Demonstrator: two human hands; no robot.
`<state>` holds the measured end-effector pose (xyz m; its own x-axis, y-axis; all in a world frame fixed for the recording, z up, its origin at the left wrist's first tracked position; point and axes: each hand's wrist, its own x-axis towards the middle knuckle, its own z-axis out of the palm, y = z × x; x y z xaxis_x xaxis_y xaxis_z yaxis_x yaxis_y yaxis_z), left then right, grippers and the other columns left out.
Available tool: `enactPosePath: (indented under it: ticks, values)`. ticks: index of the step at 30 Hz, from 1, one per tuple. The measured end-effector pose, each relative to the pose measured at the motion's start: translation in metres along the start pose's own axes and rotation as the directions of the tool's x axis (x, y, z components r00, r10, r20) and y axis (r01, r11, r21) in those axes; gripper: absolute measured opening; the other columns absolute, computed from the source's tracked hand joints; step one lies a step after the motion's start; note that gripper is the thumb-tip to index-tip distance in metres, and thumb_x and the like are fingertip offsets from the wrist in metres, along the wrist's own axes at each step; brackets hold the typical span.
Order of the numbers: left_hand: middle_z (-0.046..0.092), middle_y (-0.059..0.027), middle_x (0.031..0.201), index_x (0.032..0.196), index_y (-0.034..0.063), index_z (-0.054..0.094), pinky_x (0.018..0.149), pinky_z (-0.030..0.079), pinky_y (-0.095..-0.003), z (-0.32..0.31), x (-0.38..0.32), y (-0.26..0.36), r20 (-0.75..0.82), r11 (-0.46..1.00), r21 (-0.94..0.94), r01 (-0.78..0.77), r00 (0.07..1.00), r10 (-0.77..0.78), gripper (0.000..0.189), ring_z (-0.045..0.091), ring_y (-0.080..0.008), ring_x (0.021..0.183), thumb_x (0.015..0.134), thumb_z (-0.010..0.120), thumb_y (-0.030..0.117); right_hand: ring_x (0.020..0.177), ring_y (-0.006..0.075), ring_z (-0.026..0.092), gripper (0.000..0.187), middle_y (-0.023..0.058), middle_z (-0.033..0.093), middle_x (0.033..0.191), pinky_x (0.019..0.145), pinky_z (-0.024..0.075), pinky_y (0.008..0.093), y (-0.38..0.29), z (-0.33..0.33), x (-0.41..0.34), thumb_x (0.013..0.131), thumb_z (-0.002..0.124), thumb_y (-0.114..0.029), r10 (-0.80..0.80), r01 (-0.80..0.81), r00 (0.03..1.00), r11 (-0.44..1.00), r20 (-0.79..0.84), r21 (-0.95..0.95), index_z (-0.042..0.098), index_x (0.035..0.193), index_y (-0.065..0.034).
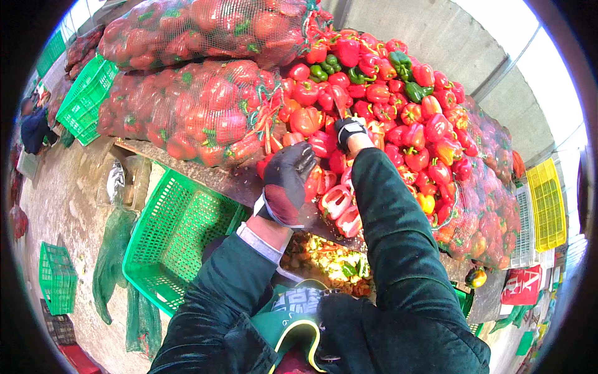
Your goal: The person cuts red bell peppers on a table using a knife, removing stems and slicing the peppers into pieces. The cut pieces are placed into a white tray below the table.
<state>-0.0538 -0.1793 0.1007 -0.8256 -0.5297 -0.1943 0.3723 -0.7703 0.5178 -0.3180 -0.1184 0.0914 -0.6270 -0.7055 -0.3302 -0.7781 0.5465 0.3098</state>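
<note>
My left hand [290, 180], in a dark glove with a red patch, is curled at the front edge of a pile of red bell peppers [376, 93]; whether it holds anything is hidden. Farther into the pile reaches my right hand [349, 131], in a black glove with a light strap. A reddish knife-like blade [339, 104] stands out beyond its fingers, though its handle is hidden. Halved red peppers [337, 202] lie cut side up between my forearms. Some green peppers [401, 65] sit among the red ones. Pepper scraps [338, 262] fill a container below the table edge.
Mesh sacks of red peppers [187, 110] lie stacked at the left, with more sacks [486, 210] at the right. A green plastic crate [180, 233] stands left of my body. Yellow crate [546, 205] at far right. Another person [35, 126] is at the far left.
</note>
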Motion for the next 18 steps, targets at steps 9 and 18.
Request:
enactPosePath:
  ticks: [9,18]
  values:
    - [0.065,-0.0158,0.120,0.123,-0.0014,0.062,0.104,0.050,-0.0383,-0.002,0.000,0.003,-0.030,1.000,0.010,-0.009,0.999,0.010,0.035,0.064,-0.0272,0.114,0.096,0.059,0.021,0.088,0.0373,0.069,0.043,0.0211,0.070,0.102,0.076,0.0563,0.0465,-0.001,0.052,-0.097,0.089,0.070,-0.028,0.410,0.030,0.906,0.181,-0.103,0.983,0.058,0.121,-0.0023]
    - [0.066,-0.0151,0.124,0.123,0.0028,0.063,0.105,0.049,-0.0421,-0.010,0.004,-0.003,0.029,0.999,-0.024,-0.027,0.999,0.028,0.033,0.063,-0.0289,0.117,0.099,0.058,0.024,0.082,0.0343,0.071,0.039,0.0204,0.071,0.096,0.069,0.0558,0.0427,-0.037,-0.021,-0.008,0.104,0.046,-0.040,0.469,0.157,0.730,0.592,-0.497,0.790,0.063,0.118,-0.0084]
